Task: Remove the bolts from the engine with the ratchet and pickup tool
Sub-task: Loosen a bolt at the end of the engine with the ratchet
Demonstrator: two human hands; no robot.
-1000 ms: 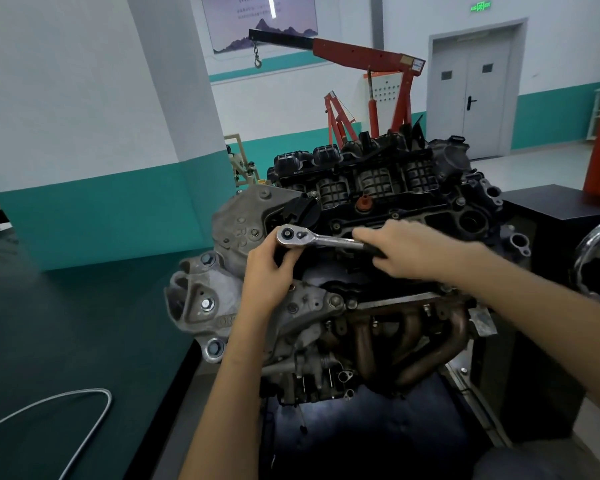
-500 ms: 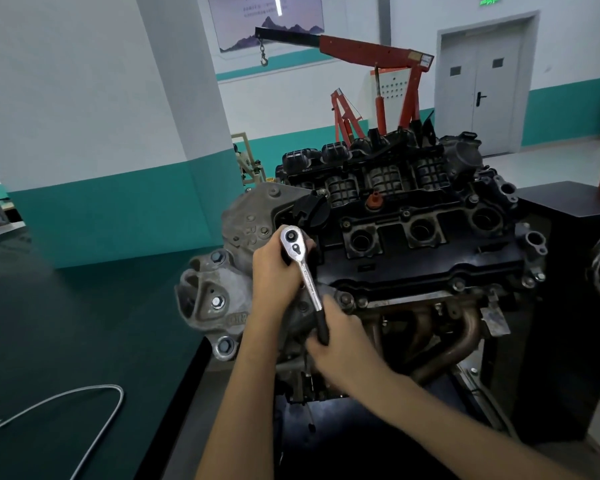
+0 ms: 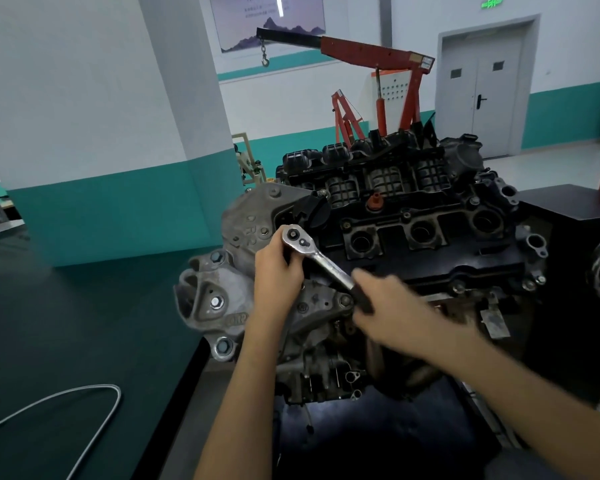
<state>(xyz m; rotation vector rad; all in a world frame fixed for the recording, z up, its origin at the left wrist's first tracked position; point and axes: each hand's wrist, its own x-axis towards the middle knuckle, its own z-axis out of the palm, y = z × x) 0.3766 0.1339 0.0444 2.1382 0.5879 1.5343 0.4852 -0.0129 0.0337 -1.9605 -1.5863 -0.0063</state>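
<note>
Ratchet (image 3: pixel 312 252) head sits on the engine's (image 3: pixel 430 237) front-left corner, just past the table's (image 3: pixel 66 323) edge. Left hand (image 3: pixel 278 271) has its grip wrapped round the head. Right hand (image 3: pixel 388 306), blurred, closes its grip on the black handle. The handle has swung from pointing down toward the person to a diagonal over the dark cover, with open room to its right.

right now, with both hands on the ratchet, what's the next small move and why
Probably a short swing of the handle with the right hand, while the left hand steadies the head. The ratchet has its head on the engine at the left end, with the left fingers curled round it, and the right hand grips the black handle. What lies under the head is hidden.
</note>
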